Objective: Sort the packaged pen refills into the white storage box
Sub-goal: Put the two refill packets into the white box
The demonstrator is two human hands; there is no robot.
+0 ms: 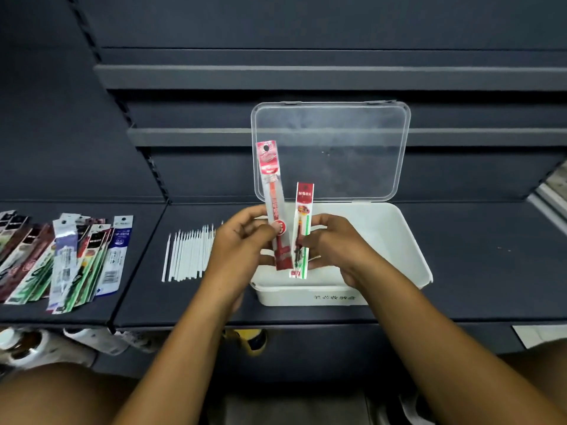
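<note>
ok so both hands are busy here; the left hand has its fingers curled round the lower half of a long red refill packet, and the right hand is pinching a shorter red and green packet by its edge; both packets stand roughly upright, side by side and just apart, the long one leaning a bit to the left; they hang over the near left part of the white storage box but neither is down inside it yet, at least as far as I can see

the box sits on the dark shelf right in front of the person with its clear lid flipped up and leaning back, so it's ready to take stuff; the part of the inside that shows looks bare white; the hands cover the near left corner, so can't say what's under there

off to the left of the box there's a neat row of thin white sticks lying flat, touching or nearly so; no packaging on those, so my guess is they aren't part of this job

further left, well apart from the box, is the pile of packaged refills, fanned out and overlapping, a good many of them in different colours

so my read: this is very early days; two packets in hand about to go in, basically nothing visibly sorted, and that whole pile on the left to get through
</note>
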